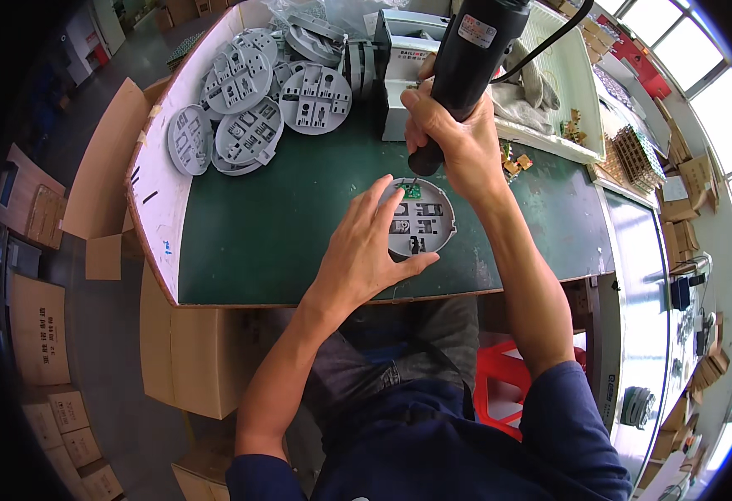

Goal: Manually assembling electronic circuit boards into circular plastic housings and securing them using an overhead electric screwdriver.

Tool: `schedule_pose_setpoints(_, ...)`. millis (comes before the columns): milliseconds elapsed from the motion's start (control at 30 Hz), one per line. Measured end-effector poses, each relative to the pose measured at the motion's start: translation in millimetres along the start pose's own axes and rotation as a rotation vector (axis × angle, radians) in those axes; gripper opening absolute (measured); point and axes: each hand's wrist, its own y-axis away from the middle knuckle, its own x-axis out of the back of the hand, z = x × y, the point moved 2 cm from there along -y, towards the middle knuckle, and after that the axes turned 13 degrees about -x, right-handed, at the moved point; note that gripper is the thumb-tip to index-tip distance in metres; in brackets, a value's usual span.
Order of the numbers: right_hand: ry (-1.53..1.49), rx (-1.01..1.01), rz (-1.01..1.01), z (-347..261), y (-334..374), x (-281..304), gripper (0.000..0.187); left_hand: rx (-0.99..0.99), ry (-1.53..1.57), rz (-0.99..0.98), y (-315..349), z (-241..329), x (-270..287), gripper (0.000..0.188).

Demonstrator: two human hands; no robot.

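My right hand [459,138] is wrapped around a black electric screwdriver [473,63], held upright with its tip pointing down. Below the tip, a small green circuit board [413,192] sits at the far side of a round grey plastic housing [423,215]. Whether the bit touches a screw there is too small to tell. My left hand [356,242] grips the housing from the left, thumb along its near rim and fingers at its far left edge. The housing lies flat on the green tabletop [299,213], and a small black part [417,245] sits near its front.
Similar grey housings [245,92] are heaped at the far left. A box-shaped machine [399,71] stands behind my hands. A pale tray [562,138] at right holds gloves [529,92] and small brass-coloured parts [573,127]. The screwdriver's cable [554,42] runs to the upper right.
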Motion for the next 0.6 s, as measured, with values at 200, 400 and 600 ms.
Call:
schedule_pose_setpoints(200,0.059,0.019,0.007,-4.2,-1.9,-4.8,0.037,0.013,0.028,0.033,0.8,-1.5,2.4,0.091)
schedule_pose_setpoints(400,0.125,0.051,0.086,-30.1,-8.1,0.7,0.051,-0.007,0.090,0.029,1.2,1.0,6.2,0.099)
schedule_pose_setpoints(600,0.299,0.001,0.146,-44.3,5.2,15.7,0.057,-0.018,0.127,0.207,14.1,6.7,26.2,0.107)
